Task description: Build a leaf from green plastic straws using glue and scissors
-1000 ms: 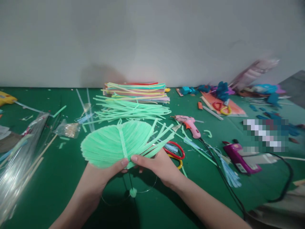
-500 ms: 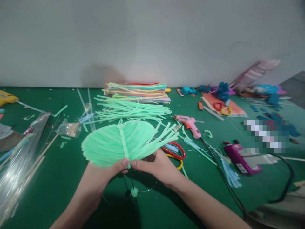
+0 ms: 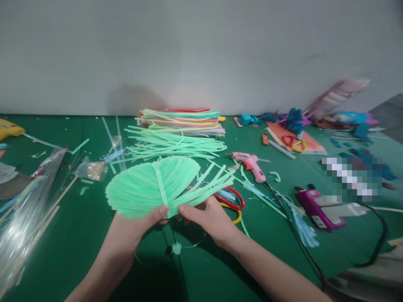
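A mint-green fan (image 3: 135,186) made of fuzzy pipe cleaners is held up over the table. Its left half is a filled, rounded shape; on the right, several pipe cleaner ends (image 3: 210,184) splay loose. My left hand (image 3: 147,220) grips the base of the fan, its thumb on the central rib. Just right of the rib, my right hand (image 3: 204,216) pinches the lower pipe cleaners, thumb on top and the other fingers mostly hidden beneath. Below the hands hangs a thin wire loop with a small green pompom-like piece (image 3: 176,248).
Behind the fan lie green pipe cleaners (image 3: 176,144) and a multicoloured bundle (image 3: 182,119). To the right are red-and-yellow scissors (image 3: 236,197), a pink glue gun (image 3: 252,163) with its cord, and a purple device (image 3: 317,209). Clear plastic packaging (image 3: 37,201) and sticks lie left.
My right thumb has shifted slightly right, away from the central rib. The fan has tipped a little left, and the loose ends on the right stand further from its filled part.
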`<state>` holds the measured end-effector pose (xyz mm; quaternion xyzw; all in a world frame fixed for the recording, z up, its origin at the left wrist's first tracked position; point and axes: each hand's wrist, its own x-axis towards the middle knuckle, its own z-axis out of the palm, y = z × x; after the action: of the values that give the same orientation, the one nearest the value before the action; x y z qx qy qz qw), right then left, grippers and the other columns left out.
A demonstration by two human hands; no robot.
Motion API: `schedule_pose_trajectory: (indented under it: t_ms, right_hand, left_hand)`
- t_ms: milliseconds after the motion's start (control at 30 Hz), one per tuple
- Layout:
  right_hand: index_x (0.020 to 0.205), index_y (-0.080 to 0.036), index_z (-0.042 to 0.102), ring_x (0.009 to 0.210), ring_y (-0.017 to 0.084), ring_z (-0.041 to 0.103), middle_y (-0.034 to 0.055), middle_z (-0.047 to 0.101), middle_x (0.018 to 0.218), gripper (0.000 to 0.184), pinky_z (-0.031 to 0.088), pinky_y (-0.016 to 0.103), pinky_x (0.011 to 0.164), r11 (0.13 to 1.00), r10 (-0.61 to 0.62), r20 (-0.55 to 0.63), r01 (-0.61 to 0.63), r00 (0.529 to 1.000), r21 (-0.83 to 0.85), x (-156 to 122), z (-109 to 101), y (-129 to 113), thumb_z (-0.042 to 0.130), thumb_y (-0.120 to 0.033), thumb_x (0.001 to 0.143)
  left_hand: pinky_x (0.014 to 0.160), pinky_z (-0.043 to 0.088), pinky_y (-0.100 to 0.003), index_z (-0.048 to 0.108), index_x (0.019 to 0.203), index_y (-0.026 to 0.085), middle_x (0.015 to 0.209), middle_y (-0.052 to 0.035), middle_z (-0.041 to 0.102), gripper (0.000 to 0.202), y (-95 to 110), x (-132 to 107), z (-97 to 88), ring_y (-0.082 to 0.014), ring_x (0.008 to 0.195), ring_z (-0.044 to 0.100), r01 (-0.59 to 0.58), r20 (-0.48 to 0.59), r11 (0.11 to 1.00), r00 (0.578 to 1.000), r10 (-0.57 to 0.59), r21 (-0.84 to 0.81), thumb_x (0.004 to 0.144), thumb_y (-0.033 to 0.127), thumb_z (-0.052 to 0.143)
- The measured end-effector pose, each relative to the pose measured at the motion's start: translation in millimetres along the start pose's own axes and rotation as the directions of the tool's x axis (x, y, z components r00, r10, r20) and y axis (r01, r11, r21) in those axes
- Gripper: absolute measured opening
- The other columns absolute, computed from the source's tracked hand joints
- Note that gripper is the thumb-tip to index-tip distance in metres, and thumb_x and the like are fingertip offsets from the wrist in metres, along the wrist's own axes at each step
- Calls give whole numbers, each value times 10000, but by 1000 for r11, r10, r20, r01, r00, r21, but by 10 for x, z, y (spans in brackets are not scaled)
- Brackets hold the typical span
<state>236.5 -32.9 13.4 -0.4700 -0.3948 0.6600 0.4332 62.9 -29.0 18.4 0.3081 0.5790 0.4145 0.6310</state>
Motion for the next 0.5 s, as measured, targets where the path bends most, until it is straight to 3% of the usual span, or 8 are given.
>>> schedule_pose_trajectory:
  t_ms: [167, 333, 500]
  right_hand:
    - [816, -188, 634, 652, 127, 592, -31, 660, 711, 147, 477, 232, 568, 1000, 16, 38, -16, 999, -20, -7, -4, -47, 728, -216, 707]
    - [747, -173, 654, 631, 121, 578, -24, 651, 686, 82, 476, 242, 591, 990, 57, 46, -51, 997, -128, -3, -39, -15, 710, -230, 730]
    - [752, -176, 686, 629, 122, 587, -26, 659, 681, 131, 483, 239, 595, 998, 26, 20, -25, 999, -64, 6, -47, -16, 769, -264, 701]
  left_hand:
    - [757, 620, -367, 688, 1173, 154, 932, -63, 793, 648, 9, -10, 6, -245, 781, 743, 9, -34, 1000, 999, -9, -5, 591, 345, 899]
    - [812, 604, -396, 680, 1181, 207, 1048, -57, 778, 664, -5, -8, -4, -285, 948, 725, -17, -33, 997, 999, 15, -69, 564, 295, 907]
    - [721, 609, -357, 740, 930, 137, 850, -66, 781, 435, -17, -10, -5, -240, 767, 725, 2, -2, 1000, 1000, -2, 27, 587, 356, 896]
